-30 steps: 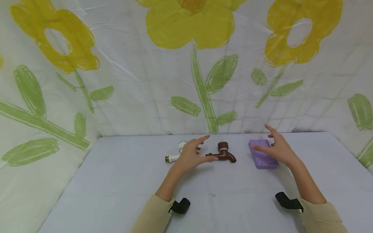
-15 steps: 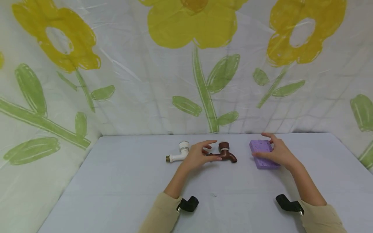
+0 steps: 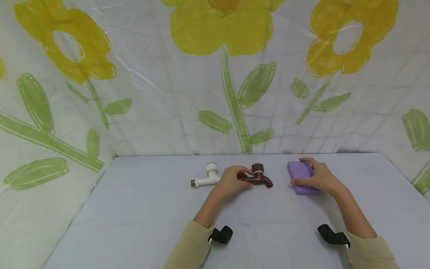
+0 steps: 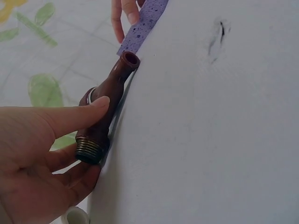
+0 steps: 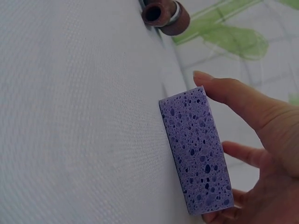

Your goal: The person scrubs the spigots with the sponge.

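Note:
A brown faucet (image 3: 258, 178) with a round knob and a brass-threaded end lies near the back of the table. My left hand (image 3: 231, 181) grips it from the left, its thumb (image 4: 100, 103) across the body and its fingers curled by the threaded end. Behind that hand lies a white faucet (image 3: 209, 175), its right part hidden. To the right is a purple sponge (image 3: 300, 173), porous and block-shaped. My right hand (image 3: 320, 179) holds it from the right, with the thumb at the near left edge and the fingers round the far edge. The sponge (image 5: 196, 154) stands out against the cloth in the right wrist view.
A white cloth covers the table (image 3: 134, 224), whose back edge meets a white curtain (image 3: 151, 93) painted with yellow flowers. Black wrist-camera mounts (image 3: 221, 234) jut inward from both sleeves.
My left hand has moved right, off the front of the white faucet, and its fingers have closed round the brown one. My right hand's fingers have come down onto the sponge's far edge.

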Motion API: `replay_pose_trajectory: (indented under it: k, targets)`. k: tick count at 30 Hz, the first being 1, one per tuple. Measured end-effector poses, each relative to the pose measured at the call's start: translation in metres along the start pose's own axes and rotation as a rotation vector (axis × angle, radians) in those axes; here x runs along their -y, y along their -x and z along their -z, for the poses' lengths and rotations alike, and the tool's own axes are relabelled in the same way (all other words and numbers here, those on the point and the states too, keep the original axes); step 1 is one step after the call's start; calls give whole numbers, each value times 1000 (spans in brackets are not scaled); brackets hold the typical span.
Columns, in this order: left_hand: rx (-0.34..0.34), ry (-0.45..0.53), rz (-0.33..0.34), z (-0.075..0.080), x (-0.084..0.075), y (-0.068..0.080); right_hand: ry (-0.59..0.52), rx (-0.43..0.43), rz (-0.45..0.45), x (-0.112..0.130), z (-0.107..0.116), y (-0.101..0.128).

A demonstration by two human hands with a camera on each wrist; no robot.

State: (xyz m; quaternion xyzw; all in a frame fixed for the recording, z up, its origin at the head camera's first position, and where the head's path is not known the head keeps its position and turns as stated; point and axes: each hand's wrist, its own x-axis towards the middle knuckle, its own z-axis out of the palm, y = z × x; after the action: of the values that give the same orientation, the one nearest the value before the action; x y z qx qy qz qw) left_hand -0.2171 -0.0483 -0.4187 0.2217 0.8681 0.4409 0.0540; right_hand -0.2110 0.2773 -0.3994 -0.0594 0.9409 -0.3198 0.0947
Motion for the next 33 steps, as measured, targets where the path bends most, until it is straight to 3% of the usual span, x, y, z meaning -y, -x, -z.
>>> replay_pose_trajectory:
  k: [16,23,27,33]
  targets:
    - [9,-81,-27,-4,-3,3,-13,-1,-17,3,0,2]
    - [23,-57,12,-3,-6,1,5,-10,-18,3,-1,3]
    - [77,62,75,1,-4,0,36,19,-43,4,1,3]
    - [163,435,177,5,0,1,41,32,-45,6,2,5]
